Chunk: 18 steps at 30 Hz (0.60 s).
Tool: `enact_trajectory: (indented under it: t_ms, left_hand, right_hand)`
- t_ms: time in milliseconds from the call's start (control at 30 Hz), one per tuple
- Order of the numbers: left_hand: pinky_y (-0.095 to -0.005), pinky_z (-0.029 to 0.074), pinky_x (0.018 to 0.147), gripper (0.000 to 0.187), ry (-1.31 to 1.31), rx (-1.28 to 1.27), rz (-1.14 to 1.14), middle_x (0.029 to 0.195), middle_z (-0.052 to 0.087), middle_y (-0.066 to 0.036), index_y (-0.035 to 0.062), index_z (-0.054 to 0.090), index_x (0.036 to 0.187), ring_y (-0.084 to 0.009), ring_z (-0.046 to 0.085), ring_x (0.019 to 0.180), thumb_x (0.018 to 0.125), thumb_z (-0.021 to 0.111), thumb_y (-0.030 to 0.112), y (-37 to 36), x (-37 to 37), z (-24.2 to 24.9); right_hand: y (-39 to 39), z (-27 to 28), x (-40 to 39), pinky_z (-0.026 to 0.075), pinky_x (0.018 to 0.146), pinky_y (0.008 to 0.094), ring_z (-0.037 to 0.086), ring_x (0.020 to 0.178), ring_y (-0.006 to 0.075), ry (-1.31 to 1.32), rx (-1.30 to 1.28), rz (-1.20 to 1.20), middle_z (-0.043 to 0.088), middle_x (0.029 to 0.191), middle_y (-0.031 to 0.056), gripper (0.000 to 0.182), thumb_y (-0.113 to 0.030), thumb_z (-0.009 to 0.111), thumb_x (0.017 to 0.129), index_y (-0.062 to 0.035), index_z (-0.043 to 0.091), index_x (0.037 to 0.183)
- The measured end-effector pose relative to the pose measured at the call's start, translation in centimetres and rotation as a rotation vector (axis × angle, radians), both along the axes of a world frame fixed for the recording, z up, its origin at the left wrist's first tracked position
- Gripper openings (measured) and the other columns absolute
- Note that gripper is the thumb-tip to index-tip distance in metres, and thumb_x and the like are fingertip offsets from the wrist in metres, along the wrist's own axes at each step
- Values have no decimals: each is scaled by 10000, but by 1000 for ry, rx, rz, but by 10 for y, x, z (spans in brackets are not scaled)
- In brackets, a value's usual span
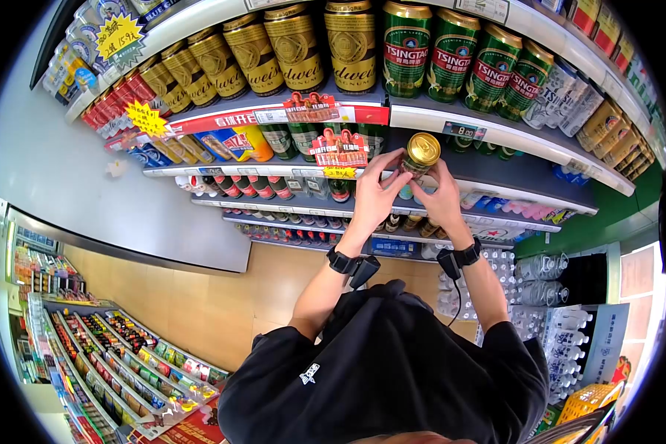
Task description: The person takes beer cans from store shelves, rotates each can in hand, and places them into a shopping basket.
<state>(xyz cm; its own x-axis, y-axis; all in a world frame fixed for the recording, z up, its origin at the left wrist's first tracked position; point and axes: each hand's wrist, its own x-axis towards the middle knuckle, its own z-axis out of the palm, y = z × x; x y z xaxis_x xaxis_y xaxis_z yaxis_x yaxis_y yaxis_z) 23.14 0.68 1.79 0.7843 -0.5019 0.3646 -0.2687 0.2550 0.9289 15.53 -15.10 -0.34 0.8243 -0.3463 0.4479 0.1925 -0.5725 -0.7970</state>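
A can with a gold top (pixel 423 150) is held between both hands in front of the shelves. My left hand (pixel 381 189) has its fingers against the can's left side. My right hand (pixel 438 194) closes on its right side. The can's lid faces up toward the camera, and fingers partly cover its body. Just above it runs a shelf edge with a price tag (pixel 464 131). Green Tsingtao cans (pixel 452 59) stand on the shelf above, beside tall gold cans (pixel 350 48).
Lower shelves hold red-labelled bottles (pixel 255 186) and other drinks. Red promotional cards (pixel 340 150) stick out left of the hands. A curved snack rack (pixel 118 362) stands at lower left. Packs of water bottles (pixel 566 348) and a yellow basket (pixel 586 402) are at right.
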Motion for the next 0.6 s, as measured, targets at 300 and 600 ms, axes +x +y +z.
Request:
enact_trajectory:
  t_ms: [300,600]
  left_hand:
    - [-358,582,995,408,-72,1,138,1250,593,-162,-41,581,1283,-240,638,1190,903,724,0,-15,12,-14]
    - [-308,566,896,359,-134,70,262,1211,629,-158,-27,598,1282,-238,645,1149,936,684,15,-19,19,-24]
  right_hand:
    - [-10,-12,25,517,1016,386,641,1219,321,-47,28,-6,633,1289,213,631,-109,797,850,17,474,1378]
    - [-15,-19,45,534,1019,414,650,1198,328,-24,59,43,629,1291,230,620,-103,803,839,24,475,1351]
